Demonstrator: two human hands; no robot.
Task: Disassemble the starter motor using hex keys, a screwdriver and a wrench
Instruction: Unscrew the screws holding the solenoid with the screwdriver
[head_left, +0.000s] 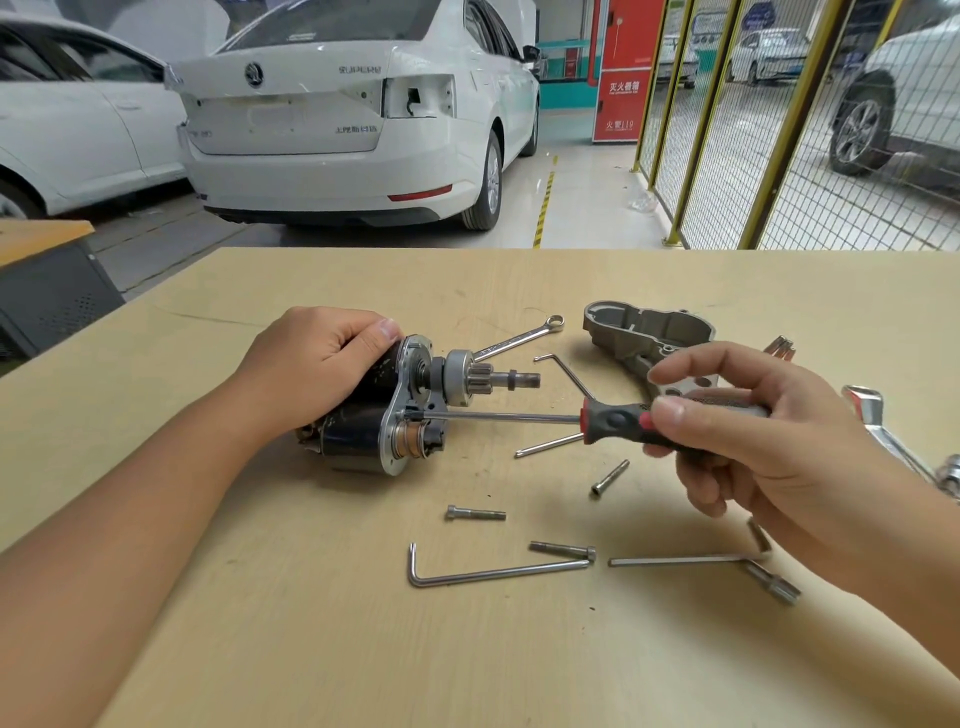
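The black starter motor (363, 415) lies on its side on the wooden table (311, 649), its pinion shaft (493, 382) pointing right. My left hand (311, 364) grips the motor body from above. My right hand (753, 441) holds the red-and-black screwdriver (613, 421) by its handle, thumb and fingers curled round it, index finger raised. The screwdriver's tip sits against the motor's silver end plate (402, 415). The removed aluminium nose housing (644, 338) lies behind my right hand.
A combination wrench (519, 340) lies behind the shaft. Several hex keys (493, 571) and loose bolts (475, 514) are scattered in front of the motor. More metal tools (883, 431) lie at the right edge. White cars and a yellow mesh fence stand beyond the table.
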